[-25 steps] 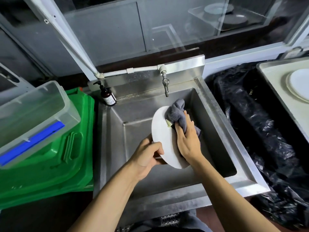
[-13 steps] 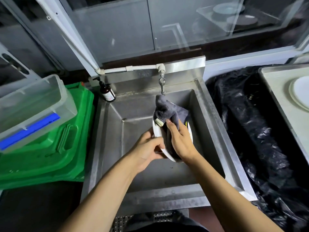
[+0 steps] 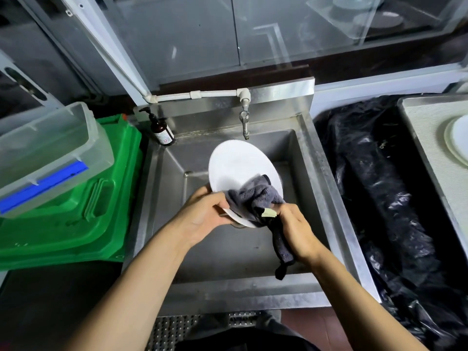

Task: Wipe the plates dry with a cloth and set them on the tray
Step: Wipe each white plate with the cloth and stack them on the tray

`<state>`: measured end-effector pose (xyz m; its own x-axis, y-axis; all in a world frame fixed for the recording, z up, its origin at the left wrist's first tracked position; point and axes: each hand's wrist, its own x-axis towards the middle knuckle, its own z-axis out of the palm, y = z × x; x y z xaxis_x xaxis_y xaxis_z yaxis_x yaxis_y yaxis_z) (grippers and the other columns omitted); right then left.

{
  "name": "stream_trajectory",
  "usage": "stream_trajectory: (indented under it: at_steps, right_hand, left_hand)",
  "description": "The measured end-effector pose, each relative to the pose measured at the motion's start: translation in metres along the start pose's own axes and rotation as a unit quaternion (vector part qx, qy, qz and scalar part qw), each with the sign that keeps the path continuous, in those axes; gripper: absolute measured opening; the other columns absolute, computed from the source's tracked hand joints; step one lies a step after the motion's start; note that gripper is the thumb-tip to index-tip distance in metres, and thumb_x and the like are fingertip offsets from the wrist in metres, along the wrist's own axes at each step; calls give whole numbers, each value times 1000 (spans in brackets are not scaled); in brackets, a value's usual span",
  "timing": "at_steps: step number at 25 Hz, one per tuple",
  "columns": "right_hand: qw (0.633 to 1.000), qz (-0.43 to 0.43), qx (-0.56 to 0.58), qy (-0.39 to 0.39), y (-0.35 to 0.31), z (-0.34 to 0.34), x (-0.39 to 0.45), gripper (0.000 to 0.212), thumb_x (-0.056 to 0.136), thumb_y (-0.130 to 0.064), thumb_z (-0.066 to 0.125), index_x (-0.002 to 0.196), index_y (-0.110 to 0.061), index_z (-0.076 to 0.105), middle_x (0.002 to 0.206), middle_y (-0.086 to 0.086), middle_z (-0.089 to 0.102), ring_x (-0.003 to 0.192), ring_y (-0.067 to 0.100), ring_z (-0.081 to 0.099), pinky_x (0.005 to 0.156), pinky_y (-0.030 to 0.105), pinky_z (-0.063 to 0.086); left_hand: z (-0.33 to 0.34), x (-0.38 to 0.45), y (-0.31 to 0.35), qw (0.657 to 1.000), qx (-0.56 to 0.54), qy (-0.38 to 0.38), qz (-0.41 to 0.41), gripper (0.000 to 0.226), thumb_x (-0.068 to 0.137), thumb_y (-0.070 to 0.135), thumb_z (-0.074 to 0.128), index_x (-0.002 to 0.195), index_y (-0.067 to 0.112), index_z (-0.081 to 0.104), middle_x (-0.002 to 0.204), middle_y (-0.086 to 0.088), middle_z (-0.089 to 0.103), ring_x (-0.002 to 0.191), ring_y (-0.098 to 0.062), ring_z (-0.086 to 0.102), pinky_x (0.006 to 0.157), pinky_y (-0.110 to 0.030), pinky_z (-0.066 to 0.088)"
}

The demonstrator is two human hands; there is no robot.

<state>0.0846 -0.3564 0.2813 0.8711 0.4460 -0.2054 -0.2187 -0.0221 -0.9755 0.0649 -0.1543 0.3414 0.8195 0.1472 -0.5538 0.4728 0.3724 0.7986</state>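
- Left hand: just below frame centre, fingers curled round the lower left rim of the plate, gripping it.
- Right hand: at 4 o'clock from the left hand, fingers bunched round the cloth, clutching it against the plate's lower edge.
- Cloth: grey, plush; upper part crumpled on the plate's lower face, a tail hanging down past the right wrist.
- Plate: white, round, tilted, held above the sink basin, at frame centre below the tap.
- Sink: stainless steel, square basin, surrounding both hands.
- Green crate: at 9 o'clock of the sink, touching its left flank.
- Clear tub: tilted on the crate, blue strip along its side.
- Black bag: at 3 o'clock of the sink.
- Tray: at far 3 o'clock, pale, carrying stacked white plates at the frame edge.
- Pump bottle: dark, on the sink's back left corner, at 11 o'clock.
- Tap: at 12 o'clock, fed by a white pipe.
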Motion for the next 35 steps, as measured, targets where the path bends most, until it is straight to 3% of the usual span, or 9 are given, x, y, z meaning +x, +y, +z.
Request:
stream_trajectory:
  at_steps: [5,8,10,13,20,24,26,30,35]
  right_hand:
    - [992,-15,-66,108,33,-22,3,31,91,-48,47,68,-26,47,59,-16,44,58,7,38,57,31,35]
    - [984,-43,-108,135,36,-22,17,30,97,-51,44,114,-39,66,104,-21,70,97,1,62,88,28,49]
    - [979,-55,-128,151,28,-23,32,44,101,-46,44,142,-33,55,141,-17,59,130,1,52,109,23,40]
    - [967,-61,-189,162,9,-18,51,49,108,-36,43,156,-33,37,159,-20,32,150,5,26,119,17,19]
    - [941,-230,-241,59,-19,20,54,52,107,-31,46,157,-31,34,161,-16,29,151,-6,19,126,25,14]
    - [951,-117,-237,157,-9,4,59,55,108,-32,46,159,-23,32,167,-5,25,154,5,16,128,33,11]
    - [962,-122,-206,134,-6,14,54,55,107,-41,43,159,-27,32,166,-12,25,152,-5,14,126,23,9]
    - [950,-204,-230,49,-3,31,46,58,107,-45,40,160,-23,31,167,-8,28,153,0,17,124,17,7]
    - [956,-103,-242,127,-1,5,48,49,109,-32,43,157,-23,38,166,-5,29,152,1,13,120,10,-1]
  left_hand:
    - [-6,-3,3,1000,-10,-4,-7,47,79,-15,42,124,-7,54,125,-28,64,97,-42,68,70,-57,58]
    - [1,-8,-4,1000,8,-9,-23,42,77,-14,45,117,-6,57,124,-28,64,96,-41,67,72,-57,59]
    - [6,-10,-9,999,14,-19,-26,33,74,-13,48,102,-1,62,120,-27,66,101,-43,63,74,-56,59]
    - [10,-14,-13,999,13,-39,-25,30,64,-7,55,84,10,70,105,-18,70,101,-42,61,71,-52,60]
    - [18,-13,-10,996,-16,-83,0,41,63,-7,49,81,17,76,93,-16,69,91,-35,63,75,-55,59]
    - [17,-15,-11,996,-2,-87,2,36,63,-6,51,68,20,74,84,-11,70,86,-34,62,73,-55,59]
    - [20,-15,-12,997,14,-80,1,35,62,-6,52,65,22,74,78,-8,69,82,-31,62,77,-59,59]
    - [22,-14,-12,998,18,-68,0,37,60,-6,49,85,11,71,91,-18,63,91,-36,59,84,-63,55]
    - [17,-15,-12,998,5,-67,-5,39,68,-8,48,101,4,66,108,-23,66,99,-41,59,81,-59,58]
